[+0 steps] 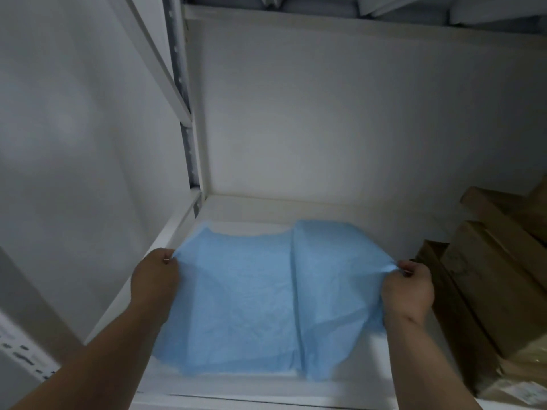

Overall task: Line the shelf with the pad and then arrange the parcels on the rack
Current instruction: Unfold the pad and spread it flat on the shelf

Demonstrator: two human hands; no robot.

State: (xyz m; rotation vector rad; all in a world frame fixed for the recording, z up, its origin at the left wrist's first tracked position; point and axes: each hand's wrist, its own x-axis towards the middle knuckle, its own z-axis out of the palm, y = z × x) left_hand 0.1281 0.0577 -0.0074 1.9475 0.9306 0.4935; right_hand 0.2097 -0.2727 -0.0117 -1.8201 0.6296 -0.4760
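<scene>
Two hands are at work on the blue pad (251,297), which is spread over the white shelf (393,232) of the rack. At nine o'clock of the pad, the left hand (155,276) is closed on its left edge, the thin material being pinched between thumb and fingers. At three o'clock, the right hand (407,288) is likewise closed in a pinch on the right edge. Further toward three o'clock, brown parcels (491,291) are stacked on the same shelf, just beside the pad.

For the lining to be done well, the pad should probably be drawn taut sideways by both hands at once, then lowered flat so that its creases are pressed out and its edges are squared to the shelf walls.

Its long axis appears to run from nine o'clock to three o'clock, across the shelf, with one fold line crossing it from twelve to six.
</scene>
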